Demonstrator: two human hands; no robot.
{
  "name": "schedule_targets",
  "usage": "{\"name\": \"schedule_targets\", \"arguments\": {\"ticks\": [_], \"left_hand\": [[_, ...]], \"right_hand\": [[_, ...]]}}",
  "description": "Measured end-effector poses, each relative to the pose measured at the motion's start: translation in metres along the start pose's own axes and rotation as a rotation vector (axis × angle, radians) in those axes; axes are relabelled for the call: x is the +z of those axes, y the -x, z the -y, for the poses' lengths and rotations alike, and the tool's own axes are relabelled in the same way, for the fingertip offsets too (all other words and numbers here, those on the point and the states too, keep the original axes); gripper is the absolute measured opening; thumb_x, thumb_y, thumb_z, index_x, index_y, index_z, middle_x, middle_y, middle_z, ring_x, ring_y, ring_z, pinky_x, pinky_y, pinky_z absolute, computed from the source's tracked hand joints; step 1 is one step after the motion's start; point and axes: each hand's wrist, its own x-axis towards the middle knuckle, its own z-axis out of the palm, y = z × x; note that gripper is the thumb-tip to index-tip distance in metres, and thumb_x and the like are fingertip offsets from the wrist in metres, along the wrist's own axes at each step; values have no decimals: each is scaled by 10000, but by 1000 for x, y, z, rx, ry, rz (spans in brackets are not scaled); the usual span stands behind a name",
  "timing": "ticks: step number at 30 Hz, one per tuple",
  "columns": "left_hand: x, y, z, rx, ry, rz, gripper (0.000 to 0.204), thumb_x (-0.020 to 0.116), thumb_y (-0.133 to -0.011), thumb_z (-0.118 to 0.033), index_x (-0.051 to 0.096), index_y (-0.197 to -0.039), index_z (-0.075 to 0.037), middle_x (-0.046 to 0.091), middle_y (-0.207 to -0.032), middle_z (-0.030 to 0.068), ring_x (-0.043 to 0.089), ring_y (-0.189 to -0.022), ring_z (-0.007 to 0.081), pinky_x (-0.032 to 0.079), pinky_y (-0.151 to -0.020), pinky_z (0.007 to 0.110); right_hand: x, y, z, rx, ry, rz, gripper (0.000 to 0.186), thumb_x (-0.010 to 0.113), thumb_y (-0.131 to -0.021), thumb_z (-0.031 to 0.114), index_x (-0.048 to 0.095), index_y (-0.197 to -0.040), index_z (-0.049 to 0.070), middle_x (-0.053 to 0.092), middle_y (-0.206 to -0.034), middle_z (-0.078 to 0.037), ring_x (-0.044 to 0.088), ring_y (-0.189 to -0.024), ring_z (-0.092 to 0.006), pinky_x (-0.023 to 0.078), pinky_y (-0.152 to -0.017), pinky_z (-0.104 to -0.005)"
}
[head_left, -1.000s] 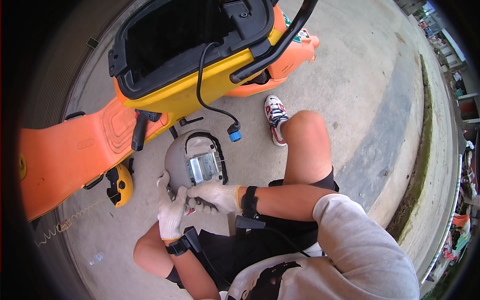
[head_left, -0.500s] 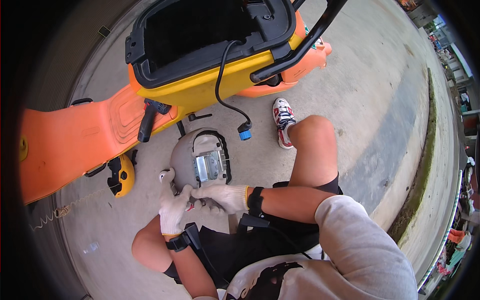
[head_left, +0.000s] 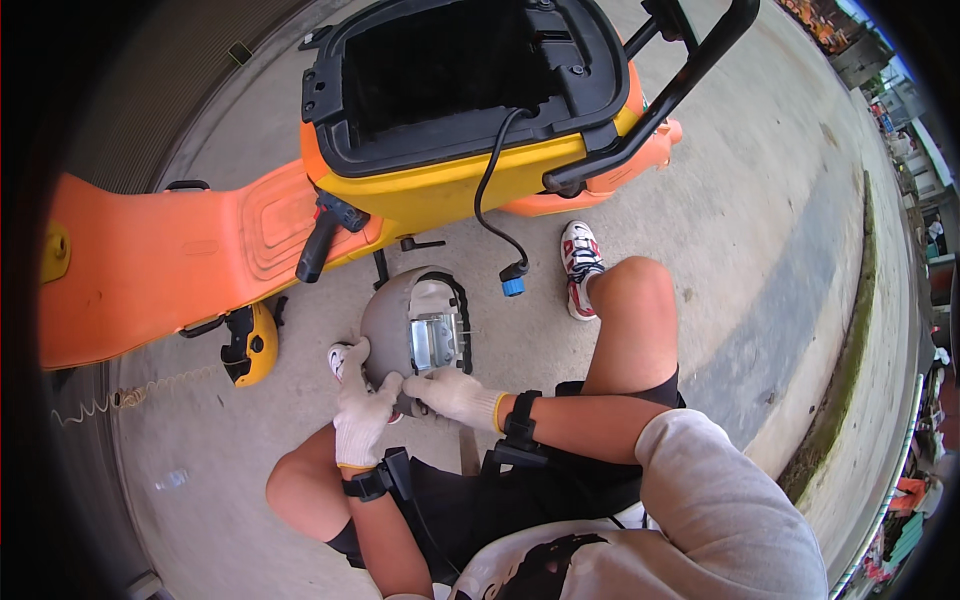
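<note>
A grey scooter seat point(head_left: 386, 318) stands on its side on the concrete in front of me, its underside turned to the right. On that underside sits a shiny metal bracket point(head_left: 434, 342), and a black strip runs along the rim. My left hand point(head_left: 362, 408), in a white knit glove, grips the seat's near end, with fingers along its left side. Close beside it, my gloved right hand point(head_left: 448, 393) has its fingers closed at the near edge of the seat's cover. Whether a small piece is between those right fingers is hidden.
Beyond the seat stands an orange and yellow scooter point(head_left: 480, 160) with its seat compartment open. A cable with a blue plug point(head_left: 513, 286) hangs from it. A black cordless power tool point(head_left: 328, 232) lies on its footboard. A yellow helmet point(head_left: 252, 345) hangs below, near a coiled hose point(head_left: 130, 397).
The whole scene has shifted slightly right and down in the picture as my head moved. Both hands stay at the seat's near end; the right one sits a little differently on its edge.
</note>
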Motion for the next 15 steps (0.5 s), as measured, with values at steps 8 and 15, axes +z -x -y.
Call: {"name": "schedule_targets", "arguments": {"ticks": [8,15], "left_hand": [[1,2,-6,-17,49,0,661,747,-879,-125,462,-1463,-6,537,-1463,196,524,-1351,290,416,-1109,339],[10,-4,9,70,-79,-19,641,754,-861,-112,482,-1432,-9,553,-1427,203,529,-1335,324,426,-1110,372]], "right_hand": [[-20,7,14,279,-566,408,214,634,-946,319,661,-805,160,603,-688,44,464,-516,-68,343,-462,-242],[-39,-8,26,424,-853,476,270,571,-1015,352,632,-851,146,533,-662,90,382,-479,-32,278,-377,-172]]}}
